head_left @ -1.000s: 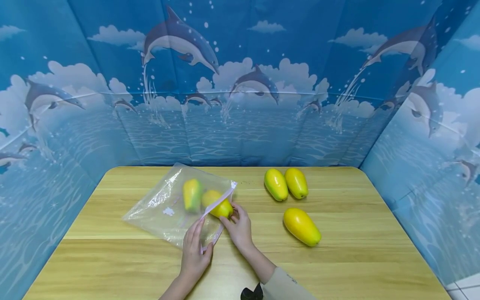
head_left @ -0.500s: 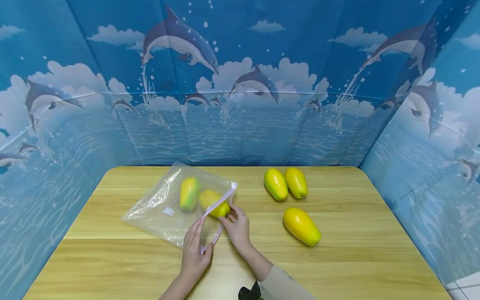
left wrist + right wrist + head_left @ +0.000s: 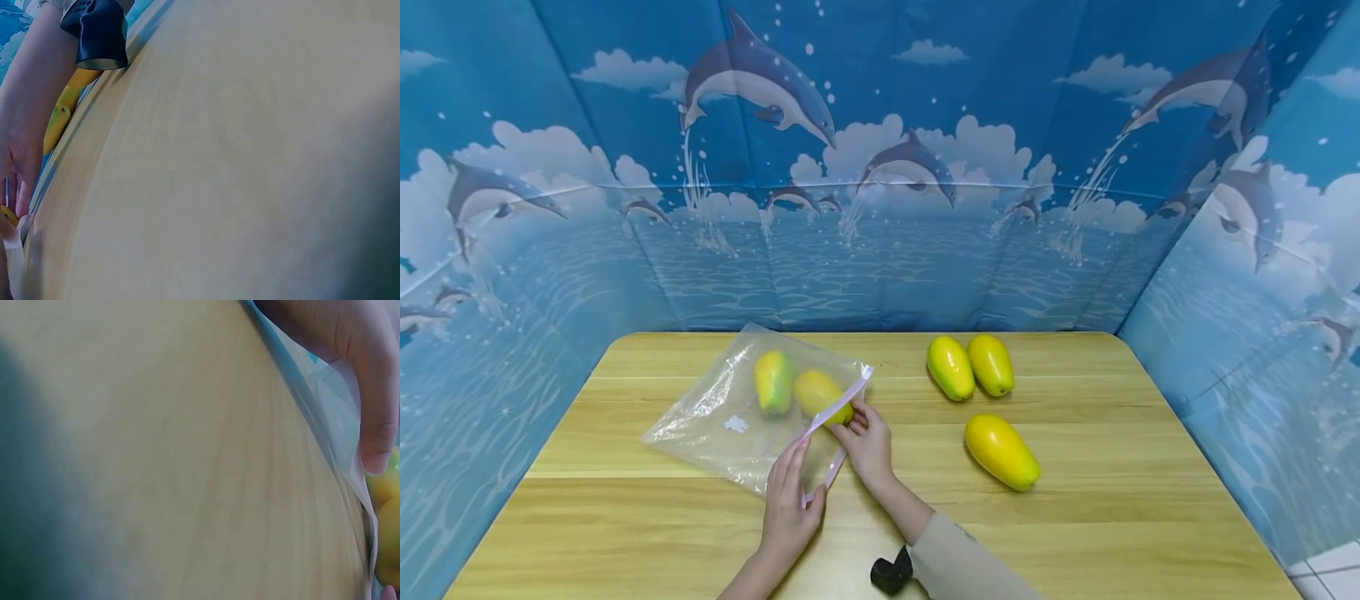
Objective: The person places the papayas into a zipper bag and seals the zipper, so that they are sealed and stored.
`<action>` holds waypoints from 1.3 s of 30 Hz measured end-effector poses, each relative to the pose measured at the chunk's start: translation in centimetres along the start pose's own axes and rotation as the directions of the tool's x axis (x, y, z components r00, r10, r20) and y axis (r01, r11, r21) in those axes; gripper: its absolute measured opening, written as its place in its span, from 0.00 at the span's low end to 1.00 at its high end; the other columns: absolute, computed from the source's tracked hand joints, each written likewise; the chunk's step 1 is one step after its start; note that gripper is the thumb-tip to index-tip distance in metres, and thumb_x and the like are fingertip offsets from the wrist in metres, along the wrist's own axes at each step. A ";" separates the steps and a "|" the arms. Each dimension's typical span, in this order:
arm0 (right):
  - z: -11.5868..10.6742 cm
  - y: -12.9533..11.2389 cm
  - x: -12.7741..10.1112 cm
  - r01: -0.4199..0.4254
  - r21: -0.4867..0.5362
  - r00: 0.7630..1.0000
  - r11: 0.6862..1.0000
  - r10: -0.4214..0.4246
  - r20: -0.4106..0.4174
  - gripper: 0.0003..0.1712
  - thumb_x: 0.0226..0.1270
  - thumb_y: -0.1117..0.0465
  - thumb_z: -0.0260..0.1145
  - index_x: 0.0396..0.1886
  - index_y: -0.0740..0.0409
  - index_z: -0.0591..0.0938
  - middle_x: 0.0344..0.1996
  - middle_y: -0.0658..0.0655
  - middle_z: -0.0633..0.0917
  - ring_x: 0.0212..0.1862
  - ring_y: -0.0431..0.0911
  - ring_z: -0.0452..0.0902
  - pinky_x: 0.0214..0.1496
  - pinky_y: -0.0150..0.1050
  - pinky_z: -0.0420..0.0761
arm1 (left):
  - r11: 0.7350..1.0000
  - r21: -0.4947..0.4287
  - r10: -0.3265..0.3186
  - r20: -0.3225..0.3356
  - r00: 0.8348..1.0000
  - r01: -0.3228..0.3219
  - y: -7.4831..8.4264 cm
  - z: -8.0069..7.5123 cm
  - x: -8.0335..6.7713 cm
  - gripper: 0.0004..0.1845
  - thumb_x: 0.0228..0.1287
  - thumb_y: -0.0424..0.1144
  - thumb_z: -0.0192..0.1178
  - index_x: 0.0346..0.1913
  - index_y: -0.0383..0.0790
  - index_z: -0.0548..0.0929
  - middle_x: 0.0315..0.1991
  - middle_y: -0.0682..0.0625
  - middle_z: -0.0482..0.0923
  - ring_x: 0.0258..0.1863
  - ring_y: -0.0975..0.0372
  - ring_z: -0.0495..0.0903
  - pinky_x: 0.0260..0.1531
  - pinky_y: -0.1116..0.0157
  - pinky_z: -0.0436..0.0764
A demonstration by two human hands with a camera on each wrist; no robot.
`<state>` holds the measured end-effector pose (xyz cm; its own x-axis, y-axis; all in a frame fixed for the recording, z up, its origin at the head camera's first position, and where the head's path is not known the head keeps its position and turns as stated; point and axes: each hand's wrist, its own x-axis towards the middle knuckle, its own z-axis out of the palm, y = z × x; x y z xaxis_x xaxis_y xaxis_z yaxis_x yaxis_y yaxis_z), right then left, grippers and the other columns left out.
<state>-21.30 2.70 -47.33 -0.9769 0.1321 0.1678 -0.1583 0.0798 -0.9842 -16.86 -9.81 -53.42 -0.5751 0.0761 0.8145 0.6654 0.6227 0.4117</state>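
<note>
A clear zip bag (image 3: 722, 408) lies on the wooden table (image 3: 1075, 517), left of centre. Inside it are a green-yellow fruit (image 3: 772, 382) and a yellow fruit (image 3: 816, 392) near the mouth. My left hand (image 3: 808, 485) pinches the bag's white zip strip (image 3: 838, 407) at its near end. My right hand (image 3: 850, 423) reaches into the mouth, fingers curled round the yellow fruit's near end. The right wrist view shows the bag's film (image 3: 325, 419), a finger (image 3: 369, 394) lying on it, and yellow fruit (image 3: 389, 531) at the edge.
Two green-yellow fruits (image 3: 950, 367) (image 3: 991, 364) lie side by side at the back, right of the bag. A larger yellow fruit (image 3: 1002, 451) lies nearer, to the right of my right hand. Blue dolphin-print walls (image 3: 880, 208) close in the table on three sides.
My right hand has pushed the yellow fruit further into the bag, up and to the left. The green-yellow fruit shifted slightly left. My left hand has kept its pinch.
</note>
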 end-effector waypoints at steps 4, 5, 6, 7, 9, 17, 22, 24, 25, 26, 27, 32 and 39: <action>0.3 -0.1 0.1 0.010 -0.012 1.000 1.000 -0.010 -0.011 0.25 0.49 0.75 0.67 0.48 0.81 0.72 0.43 0.77 0.77 0.46 0.66 0.75 0.50 0.52 0.77 | 1.000 -0.005 0.000 -0.002 1.000 0.000 0.0 0.0 0.0 0.43 0.28 0.23 0.64 0.59 0.25 0.67 0.56 0.37 0.69 0.54 0.48 0.66 0.65 0.71 0.56; 0.4 -0.1 0.1 0.013 -0.012 1.000 1.000 -0.013 -0.014 0.25 0.48 0.75 0.67 0.48 0.81 0.72 0.42 0.77 0.77 0.45 0.67 0.75 0.49 0.52 0.78 | 1.000 -0.006 -0.001 -0.001 1.000 0.001 0.0 0.0 0.0 0.43 0.28 0.23 0.64 0.59 0.25 0.67 0.56 0.37 0.69 0.54 0.48 0.66 0.65 0.71 0.55; 0.5 -0.2 0.1 0.012 -0.011 1.000 1.000 -0.012 -0.017 0.24 0.48 0.75 0.67 0.47 0.81 0.72 0.42 0.77 0.77 0.45 0.67 0.75 0.49 0.52 0.78 | 1.000 -0.007 -0.002 -0.002 1.000 0.002 0.0 0.0 0.0 0.42 0.28 0.22 0.64 0.59 0.25 0.67 0.56 0.37 0.69 0.54 0.48 0.66 0.65 0.71 0.55; 0.5 -0.2 0.1 0.010 -0.011 1.000 1.000 -0.010 -0.020 0.24 0.48 0.75 0.67 0.47 0.81 0.72 0.42 0.77 0.77 0.45 0.67 0.75 0.49 0.52 0.78 | 1.000 -0.008 -0.003 -0.001 1.000 0.003 0.0 0.0 0.0 0.43 0.28 0.22 0.64 0.59 0.25 0.67 0.56 0.37 0.69 0.54 0.49 0.66 0.65 0.71 0.56; 0.6 -0.3 0.0 0.002 -0.012 1.000 1.000 -0.003 -0.025 0.24 0.48 0.75 0.67 0.46 0.80 0.73 0.41 0.76 0.77 0.45 0.67 0.75 0.49 0.52 0.78 | 1.000 -0.012 -0.005 0.000 1.000 0.005 0.1 0.0 0.0 0.43 0.28 0.22 0.64 0.60 0.25 0.67 0.56 0.37 0.69 0.55 0.49 0.66 0.65 0.71 0.56; 0.6 -0.2 0.1 -0.030 0.001 0.999 1.000 0.030 -0.017 0.23 0.49 0.75 0.66 0.47 0.79 0.73 0.43 0.76 0.77 0.46 0.67 0.74 0.52 0.54 0.76 | 1.000 -0.018 -0.019 0.007 1.000 0.020 0.2 0.0 0.0 0.46 0.25 0.19 0.66 0.60 0.25 0.66 0.56 0.36 0.68 0.57 0.51 0.64 0.65 0.72 0.55; 0.2 0.0 0.0 -0.038 0.022 0.999 0.999 0.037 0.008 0.25 0.50 0.75 0.66 0.49 0.80 0.71 0.45 0.76 0.76 0.48 0.67 0.73 0.54 0.54 0.74 | 0.999 -0.018 -0.033 0.002 0.999 0.033 0.3 0.0 -0.1 0.47 0.24 0.18 0.66 0.61 0.25 0.65 0.57 0.35 0.67 0.58 0.54 0.63 0.65 0.72 0.56; -0.1 -0.2 -0.2 -0.047 0.036 0.999 0.998 0.046 0.017 0.26 0.50 0.74 0.66 0.49 0.80 0.71 0.46 0.76 0.76 0.49 0.67 0.72 0.55 0.54 0.73 | 0.999 -0.021 -0.037 0.000 0.999 0.037 0.3 -0.1 -0.1 0.47 0.25 0.19 0.66 0.61 0.26 0.65 0.57 0.35 0.66 0.60 0.56 0.63 0.65 0.72 0.56; -0.4 -0.3 -0.3 -0.045 0.038 0.999 0.998 0.044 0.024 0.26 0.50 0.74 0.66 0.50 0.80 0.71 0.46 0.77 0.75 0.50 0.67 0.72 0.55 0.55 0.73 | 0.999 -0.025 -0.037 -0.002 0.999 0.037 0.3 0.0 -0.1 0.46 0.26 0.19 0.66 0.61 0.26 0.65 0.57 0.35 0.66 0.60 0.56 0.62 0.65 0.72 0.56; -0.6 -0.4 -0.4 -0.047 0.044 0.998 0.998 0.046 0.031 0.26 0.51 0.74 0.66 0.50 0.80 0.70 0.46 0.77 0.75 0.50 0.67 0.71 0.55 0.54 0.73 | 0.999 -0.029 -0.038 -0.003 0.999 0.038 0.3 -0.1 -0.1 0.46 0.26 0.19 0.66 0.61 0.25 0.65 0.57 0.35 0.66 0.60 0.57 0.62 0.65 0.72 0.57; -1.0 -0.5 -0.4 -0.051 0.052 0.998 0.997 0.049 0.038 0.26 0.51 0.74 0.66 0.50 0.80 0.70 0.47 0.77 0.75 0.51 0.67 0.71 0.56 0.55 0.72 | 0.999 -0.031 -0.039 -0.004 0.999 0.039 0.3 -0.1 -0.1 0.46 0.26 0.19 0.66 0.61 0.25 0.65 0.57 0.35 0.66 0.60 0.57 0.62 0.65 0.72 0.57; -2.8 0.0 -0.3 -0.070 0.100 0.997 0.993 0.066 0.044 0.26 0.52 0.73 0.66 0.52 0.78 0.70 0.50 0.75 0.74 0.53 0.65 0.70 0.58 0.51 0.72 | 0.998 -0.036 -0.041 -0.010 0.999 0.041 0.3 -0.1 -0.1 0.48 0.23 0.17 0.68 0.61 0.25 0.65 0.57 0.34 0.66 0.61 0.59 0.62 0.65 0.72 0.57; -6.2 0.6 -0.3 -0.083 0.122 0.996 0.989 0.086 -0.016 0.28 0.54 0.69 0.67 0.55 0.71 0.70 0.55 0.69 0.72 0.57 0.60 0.68 0.58 0.39 0.73 | 0.998 -0.053 -0.040 -0.020 0.999 0.038 0.2 -0.3 -0.1 0.48 0.23 0.17 0.69 0.60 0.23 0.64 0.57 0.34 0.65 0.64 0.65 0.58 0.65 0.71 0.57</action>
<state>-20.25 8.80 -47.63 -0.9844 0.1545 0.0839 -0.0931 -0.0531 -0.9942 -16.57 -9.90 -53.30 -0.5912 0.0357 0.8057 0.6670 0.5833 0.4636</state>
